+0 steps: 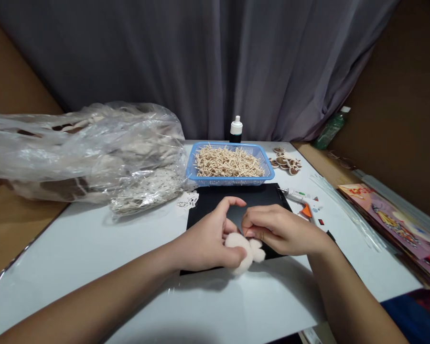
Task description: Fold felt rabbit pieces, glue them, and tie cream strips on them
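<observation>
A small white fluffy plush piece (239,265) with rounded lobes at its right end is held above the front edge of a black mat (218,198). My left hand (211,234) grips it, thumb across the near side, while the index finger curves up free. Close by on the right, my right hand (283,229) is closed in a pinch at the far side of the plush. Whatever lies between those fingertips is too small to make out. A white glue gun (301,195) with an orange trigger rests just beyond my right hand.
Behind the mat stands a blue basket (197,180) of short cream-coloured strands. A large clear plastic bag (136,148) of plush pieces fills the left. Brown-and-white round pieces (288,162), a white-capped bottle (236,128), clear glue sticks (347,212) and picture books (397,220) lie around.
</observation>
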`<action>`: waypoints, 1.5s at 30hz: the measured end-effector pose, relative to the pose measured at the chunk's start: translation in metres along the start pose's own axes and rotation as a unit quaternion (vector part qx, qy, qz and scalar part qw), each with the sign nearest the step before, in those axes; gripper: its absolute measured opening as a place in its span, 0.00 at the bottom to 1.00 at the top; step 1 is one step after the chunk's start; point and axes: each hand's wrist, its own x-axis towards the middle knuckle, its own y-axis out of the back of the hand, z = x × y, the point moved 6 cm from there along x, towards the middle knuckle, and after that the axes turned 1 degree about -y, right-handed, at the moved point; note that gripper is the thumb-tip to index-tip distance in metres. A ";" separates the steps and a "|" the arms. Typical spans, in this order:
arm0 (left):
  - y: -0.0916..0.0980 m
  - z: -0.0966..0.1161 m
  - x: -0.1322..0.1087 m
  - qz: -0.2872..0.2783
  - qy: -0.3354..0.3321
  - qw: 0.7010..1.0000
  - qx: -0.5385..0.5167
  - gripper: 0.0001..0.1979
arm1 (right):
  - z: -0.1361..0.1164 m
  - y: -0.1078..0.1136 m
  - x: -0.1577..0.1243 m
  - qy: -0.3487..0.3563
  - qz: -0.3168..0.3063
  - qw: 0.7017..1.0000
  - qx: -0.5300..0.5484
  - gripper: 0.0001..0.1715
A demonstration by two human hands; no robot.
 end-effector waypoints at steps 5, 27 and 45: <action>-0.001 0.001 -0.003 -0.003 -0.012 1.000 -0.019 0.34 | 0.005 0.006 -0.003 -0.017 0.025 1.000 0.003 0.09; -0.007 0.005 -0.003 -0.179 -0.093 0.955 -0.219 0.40 | -0.028 0.009 -0.010 0.165 0.142 0.976 -0.009 0.08; 0.001 -0.002 0.000 -0.103 -0.138 0.956 -0.237 0.39 | -0.024 0.012 -0.010 0.118 0.230 0.966 -0.032 0.11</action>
